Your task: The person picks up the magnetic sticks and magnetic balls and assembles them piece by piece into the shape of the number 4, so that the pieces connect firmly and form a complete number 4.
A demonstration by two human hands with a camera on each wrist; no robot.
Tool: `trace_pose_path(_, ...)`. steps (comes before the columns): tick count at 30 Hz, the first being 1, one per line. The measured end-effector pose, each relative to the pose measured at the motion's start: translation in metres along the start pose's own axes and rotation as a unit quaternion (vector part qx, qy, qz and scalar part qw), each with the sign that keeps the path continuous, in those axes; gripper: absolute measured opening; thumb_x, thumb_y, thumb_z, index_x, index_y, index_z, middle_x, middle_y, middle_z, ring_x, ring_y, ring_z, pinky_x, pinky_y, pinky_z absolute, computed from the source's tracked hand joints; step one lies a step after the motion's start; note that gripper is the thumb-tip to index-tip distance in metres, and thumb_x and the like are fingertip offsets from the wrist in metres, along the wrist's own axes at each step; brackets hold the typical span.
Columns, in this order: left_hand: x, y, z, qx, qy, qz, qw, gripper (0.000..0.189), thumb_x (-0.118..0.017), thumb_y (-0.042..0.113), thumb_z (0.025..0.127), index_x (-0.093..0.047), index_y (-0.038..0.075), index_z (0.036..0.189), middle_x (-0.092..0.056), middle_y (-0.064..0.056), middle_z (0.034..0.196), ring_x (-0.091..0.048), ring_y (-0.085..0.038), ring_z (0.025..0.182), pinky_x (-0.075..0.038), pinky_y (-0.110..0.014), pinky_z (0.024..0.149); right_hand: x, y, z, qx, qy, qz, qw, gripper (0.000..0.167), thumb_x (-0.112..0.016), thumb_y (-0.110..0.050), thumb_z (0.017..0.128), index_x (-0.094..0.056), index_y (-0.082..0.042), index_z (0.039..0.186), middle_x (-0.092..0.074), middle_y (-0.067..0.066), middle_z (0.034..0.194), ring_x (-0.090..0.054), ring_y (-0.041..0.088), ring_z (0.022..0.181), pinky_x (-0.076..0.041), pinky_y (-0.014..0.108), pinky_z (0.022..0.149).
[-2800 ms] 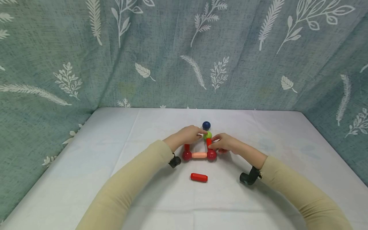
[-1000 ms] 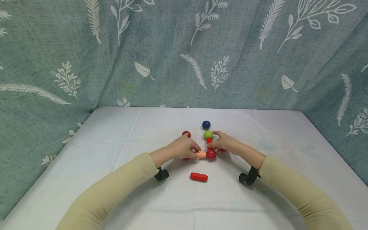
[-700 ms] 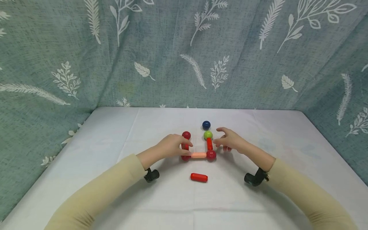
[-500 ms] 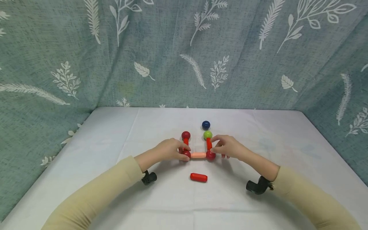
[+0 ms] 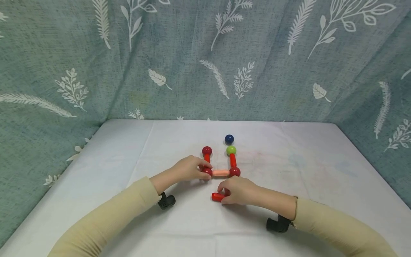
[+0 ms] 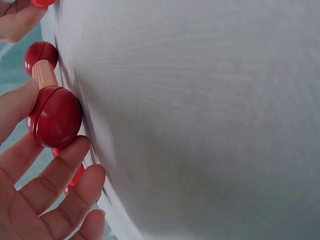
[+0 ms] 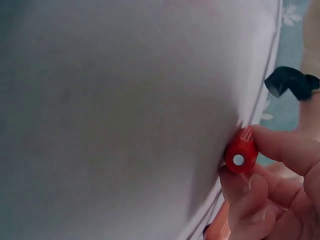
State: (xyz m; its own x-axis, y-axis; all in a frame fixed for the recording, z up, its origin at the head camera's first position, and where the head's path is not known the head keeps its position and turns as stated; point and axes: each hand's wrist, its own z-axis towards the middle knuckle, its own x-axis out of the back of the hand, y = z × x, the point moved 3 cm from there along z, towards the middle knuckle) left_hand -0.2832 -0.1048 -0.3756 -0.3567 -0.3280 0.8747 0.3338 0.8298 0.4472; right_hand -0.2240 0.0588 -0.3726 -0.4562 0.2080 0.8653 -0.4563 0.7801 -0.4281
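On the white cloth, balls and rods form a three-sided figure. My left hand (image 5: pixel 189 168) holds its near-left red ball (image 6: pixel 59 117) between thumb and fingers. From that ball a peach rod (image 5: pixel 221 173) runs to a second red ball (image 5: pixel 234 171), and a red rod (image 5: pixel 207 157) leads back to a far red ball (image 5: pixel 207 151). Another red rod (image 5: pixel 232 160) joins the right-hand ball to a green ball (image 5: pixel 231 150). Nearer the front, my right hand (image 5: pixel 240 191) pinches a loose red rod (image 7: pixel 241 152), whose end shows a white dot; the fingers cover its right half.
A dark blue ball (image 5: pixel 229 139) lies just behind the green one. The white-covered table (image 5: pixel 135 142) ends at a green leaf-patterned curtain (image 5: pixel 179 71). Black cameras sit on both wrists, the right one (image 5: pixel 278 225) low over the cloth.
My right hand has left the right side of the figure and come forward to grip the loose red rod. The left hand moved from the back down to the near-left red ball.
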Motion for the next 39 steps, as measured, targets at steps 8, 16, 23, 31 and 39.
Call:
trace_pose_path(8, 0.000, 0.000, 0.000, 0.022, 0.005, -0.015, 0.9996, 0.036, -0.075, 0.033, 0.074, -0.068, 0.024, 0.108, -0.060, 0.007, 0.083, -0.048, -0.013, 0.078, -0.039, -0.026, 0.064, -0.001, -0.002, -0.001, -0.018, 0.001, -0.022, 0.9996, 0.024, -0.073, -0.020, 0.076, -0.068, -0.013, 0.099, -0.055, -0.007, 0.068, -0.049, 0.010, 0.065, -0.042, 0.025, 0.058)
trace_pose_path(16, 0.002, 0.000, -0.001, 0.033, 0.003, -0.016, 0.9993, 0.036, -0.075, 0.035, 0.074, -0.068, 0.024, 0.108, -0.059, 0.006, 0.083, -0.048, -0.013, 0.078, -0.039, -0.025, 0.062, 0.004, 0.015, -0.011, -0.084, 0.013, 0.019, 0.9962, 0.018, -0.072, -0.015, 0.076, -0.068, -0.011, 0.093, -0.055, -0.003, 0.067, -0.050, 0.013, 0.063, -0.043, 0.026, 0.058)
trace_pose_path(23, 0.002, 0.001, -0.002, 0.034, -0.003, -0.013, 0.9993, 0.036, -0.074, 0.034, 0.075, -0.068, 0.024, 0.109, -0.058, 0.005, 0.081, -0.048, -0.014, 0.079, -0.038, -0.026, 0.063, 0.007, 0.041, -0.016, -0.127, 0.016, 0.131, 0.9832, 0.010, -0.067, -0.011, 0.078, -0.064, -0.009, 0.088, -0.057, -0.001, 0.068, -0.051, 0.014, 0.061, -0.043, 0.025, 0.057)
trace_pose_path(31, 0.003, 0.002, -0.001, 0.027, -0.008, -0.005, 0.9996, 0.036, -0.074, 0.033, 0.075, -0.068, 0.022, 0.110, -0.058, 0.006, 0.079, -0.048, -0.013, 0.078, -0.037, -0.025, 0.063, 0.007, 0.064, -0.019, -0.201, -0.007, 0.244, 0.9485, 0.015, -0.062, -0.017, 0.081, -0.061, -0.007, 0.093, -0.059, 0.003, 0.066, -0.050, 0.014, 0.049, -0.034, 0.021, 0.045)
trace_pose_path(39, 0.003, 0.003, -0.001, 0.025, -0.012, -0.003, 0.9996, 0.037, -0.074, 0.032, 0.076, -0.068, 0.021, 0.110, -0.058, 0.005, 0.081, -0.048, -0.013, 0.080, -0.038, -0.025, 0.065, 0.010, 0.070, -0.016, -0.218, -0.016, 0.297, 0.9296, 0.022, -0.060, -0.021, 0.084, -0.059, -0.004, 0.099, -0.058, 0.003, 0.060, -0.051, 0.012, 0.044, -0.031, 0.020, 0.043)
